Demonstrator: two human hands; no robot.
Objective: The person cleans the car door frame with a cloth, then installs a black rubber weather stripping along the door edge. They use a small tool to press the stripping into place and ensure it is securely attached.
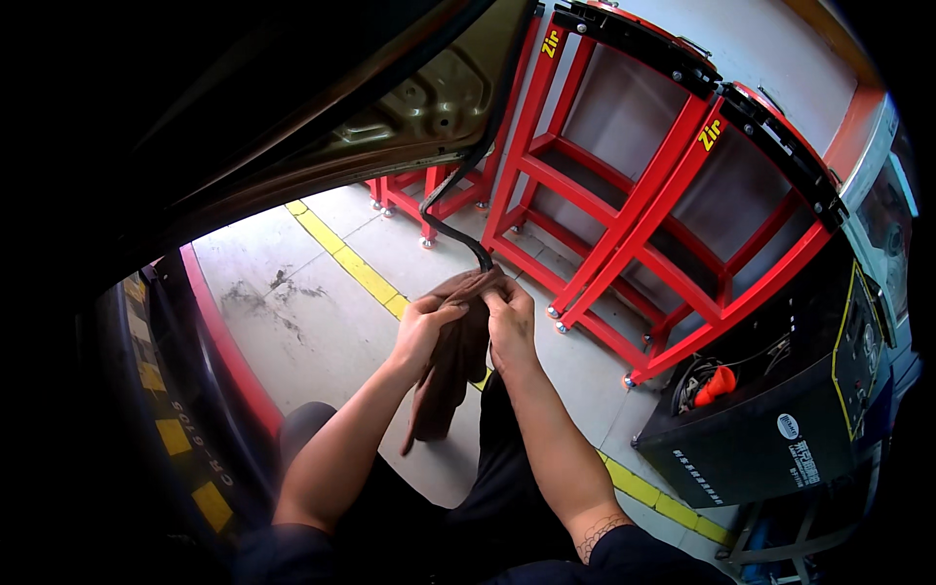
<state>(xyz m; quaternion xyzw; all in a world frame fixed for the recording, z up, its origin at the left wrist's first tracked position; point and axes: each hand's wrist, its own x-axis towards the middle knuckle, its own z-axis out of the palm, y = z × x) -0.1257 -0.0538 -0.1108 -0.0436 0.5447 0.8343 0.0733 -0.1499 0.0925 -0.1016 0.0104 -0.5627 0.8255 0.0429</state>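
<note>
A brown cloth (450, 375) hangs down in folds between my two hands. My left hand (425, 330) is closed on its left side, thumb pointing inward. Close beside it, my right hand (510, 317) pinches the cloth's upper right part. A black rubber strip (456, 234) comes down from the edge of a raised, car-door-like metal panel (424, 102). Its lower end meets the top of the cloth, which seems to be wrapped round it there; the exact grip under the folds is hidden.
Red metal frames (624, 219) on small feet stand along the far wall. At right is a black cabinet (751, 429) with cables and an orange piece (717, 385). A yellow line (341, 252) crosses the pale floor (283, 331). A dark platform with a red edge (229, 341) lies at left.
</note>
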